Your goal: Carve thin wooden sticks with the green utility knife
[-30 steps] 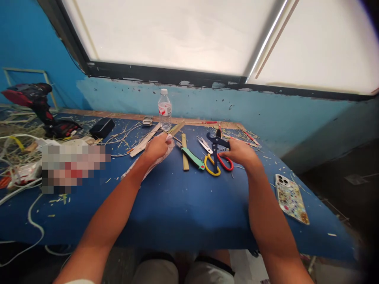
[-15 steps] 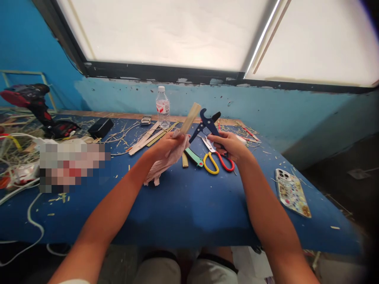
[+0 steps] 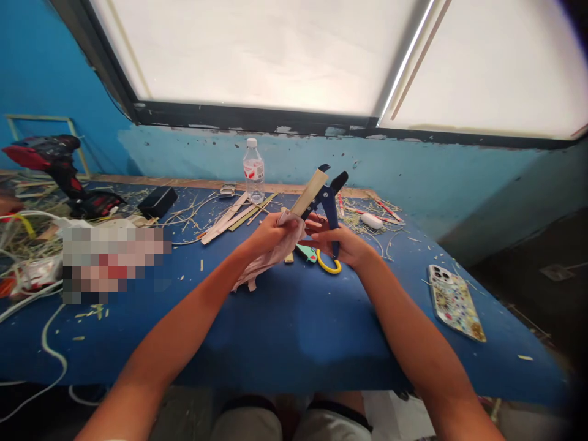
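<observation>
My left hand (image 3: 269, 236) is closed around a flat wooden strip (image 3: 310, 193) together with a crumpled pale pink cloth (image 3: 261, 264), which hangs below the fingers. The strip slants up and to the right. My right hand (image 3: 351, 244) grips a dark blue hand cutter (image 3: 329, 208) by its handle, with its jaws apart behind the strip's upper part. Whether the blade touches the strip is hidden. Under the hands lie scissors with a yellow handle loop (image 3: 329, 266), partly covered by my right hand, and a green-handled tool (image 3: 309, 253).
A water bottle (image 3: 254, 174) stands at the back beside loose wooden strips (image 3: 227, 219). At left are a cordless drill (image 3: 64, 168), a black box (image 3: 157, 201) and white cables (image 3: 50, 337). A phone (image 3: 456, 303) lies at right. Shavings litter the blue table (image 3: 275, 343).
My right hand has moved left with the cutter, bringing its jaws behind the wooden strip. Its fingers now lie near my left hand, and the scissors' red handle is covered.
</observation>
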`<state>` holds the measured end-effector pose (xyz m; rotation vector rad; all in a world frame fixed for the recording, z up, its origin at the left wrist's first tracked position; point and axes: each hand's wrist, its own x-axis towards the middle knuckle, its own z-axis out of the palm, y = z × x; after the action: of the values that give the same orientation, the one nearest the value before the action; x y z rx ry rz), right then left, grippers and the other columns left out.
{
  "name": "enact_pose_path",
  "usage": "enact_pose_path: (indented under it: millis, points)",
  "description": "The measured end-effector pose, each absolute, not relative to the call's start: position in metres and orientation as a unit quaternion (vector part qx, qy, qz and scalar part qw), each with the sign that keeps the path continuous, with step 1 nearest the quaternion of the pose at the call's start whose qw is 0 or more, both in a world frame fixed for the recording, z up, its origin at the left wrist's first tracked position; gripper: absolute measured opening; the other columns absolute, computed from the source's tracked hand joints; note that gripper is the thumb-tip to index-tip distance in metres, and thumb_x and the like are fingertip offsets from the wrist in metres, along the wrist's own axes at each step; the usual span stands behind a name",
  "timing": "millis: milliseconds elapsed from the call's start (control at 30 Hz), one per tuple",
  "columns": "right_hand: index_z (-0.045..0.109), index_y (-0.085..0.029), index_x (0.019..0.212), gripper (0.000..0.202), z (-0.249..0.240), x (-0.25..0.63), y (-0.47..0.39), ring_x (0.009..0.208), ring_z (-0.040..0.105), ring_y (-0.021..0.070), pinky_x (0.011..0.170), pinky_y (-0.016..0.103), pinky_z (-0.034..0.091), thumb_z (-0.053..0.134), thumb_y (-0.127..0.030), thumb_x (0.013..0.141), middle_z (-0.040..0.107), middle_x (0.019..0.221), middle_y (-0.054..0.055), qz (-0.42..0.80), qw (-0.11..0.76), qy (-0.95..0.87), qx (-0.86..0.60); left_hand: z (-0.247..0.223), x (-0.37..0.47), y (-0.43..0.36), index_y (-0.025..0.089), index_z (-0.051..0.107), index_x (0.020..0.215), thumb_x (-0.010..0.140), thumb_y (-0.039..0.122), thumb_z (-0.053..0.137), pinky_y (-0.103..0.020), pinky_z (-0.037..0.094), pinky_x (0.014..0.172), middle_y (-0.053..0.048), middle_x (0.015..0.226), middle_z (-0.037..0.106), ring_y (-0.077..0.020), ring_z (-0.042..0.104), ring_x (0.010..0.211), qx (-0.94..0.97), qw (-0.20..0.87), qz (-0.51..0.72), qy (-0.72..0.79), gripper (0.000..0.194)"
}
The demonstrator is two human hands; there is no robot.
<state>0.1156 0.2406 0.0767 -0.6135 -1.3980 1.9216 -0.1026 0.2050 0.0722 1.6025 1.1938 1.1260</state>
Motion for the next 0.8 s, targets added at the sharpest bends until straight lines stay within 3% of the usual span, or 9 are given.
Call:
enact_pose_path:
  millis: [167,367,567,800]
  points:
    - [0.069,-0.026,0.116,0.053,0.073,0.112,0.243,0.133,0.059,0.0324,0.11,0.055,0.051,0.076,-0.023,0.064,0.067,0.139,0.007,0.674,0.361,-0.604,-0.223,0.078,-0.104,0.204,0.015,0.065,0.096,0.09,0.053,0.061,-0.029,0.05,0.071,-0.008,0.089,0.07,-0.0176,0.062,0.078,0.623,0.426,0.473,0.454,0.039]
    - [0.062,-0.022,0.119,0.048,0.072,0.124,0.258,0.118,0.065,0.0308,0.107,0.053,0.049,0.068,-0.027,0.071,0.071,0.122,0.01,0.443,0.423,-0.703,-0.361,0.091,-0.123,0.203,0.019,0.048,0.067,0.101,0.048,0.045,-0.027,0.037,0.056,-0.001,0.063,0.055,-0.0122,0.046,0.058,0.669,0.261,0.477,0.506,0.044]
    - [0.055,-0.024,0.129,0.062,0.065,0.125,0.269,0.118,0.06,0.0302,0.109,0.052,0.046,0.059,-0.021,0.067,0.065,0.126,0.011,0.284,0.407,-0.764,-0.413,0.094,-0.136,0.204,0.019,0.047,0.062,0.1,0.041,0.045,-0.028,0.03,0.056,0.001,0.056,0.05,-0.0127,0.044,0.057,0.717,0.12,0.417,0.546,0.044]
    - [0.044,-0.022,0.139,0.071,0.06,0.129,0.271,0.131,0.054,0.0273,0.117,0.049,0.039,0.051,-0.017,0.069,0.058,0.139,0.014,0.202,0.413,-0.808,-0.368,0.107,-0.148,0.2,0.019,0.046,0.06,0.1,0.042,0.044,-0.025,0.031,0.056,0.001,0.054,0.053,-0.0118,0.046,0.055,0.754,0.125,0.386,0.517,0.046]
